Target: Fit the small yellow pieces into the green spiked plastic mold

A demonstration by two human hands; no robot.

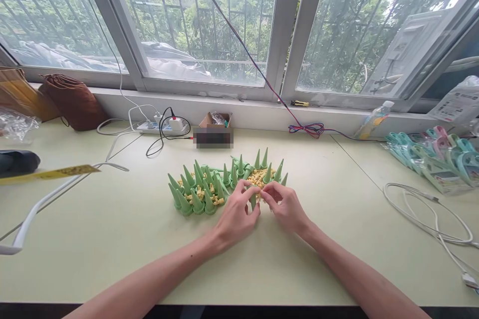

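Note:
My left hand (239, 212) is closed around a green plastic cone (253, 201), partly hidden by the fingers. Close beside it, my right hand (286, 205) pinches at the cone's side; a small yellowish piece seems to be between its fingertips, too covered to make out. Left of my hands stand several upright green cones (198, 203) on round bases, with small yellow plastic pieces (199, 192) among them. Just beyond my fingers lies a pile of the same yellow pieces (258, 177), with more green cones (277, 173) around it.
At the back are a power strip (164, 127) with cables, a small cardboard box (213, 134) and a bundled red-blue wire (309, 130). A bottle (375, 120) leans by the sill. Pastel plastic items (441, 157) and a white cable (430, 214) lie right; a brown pouch (73, 102) sits left.

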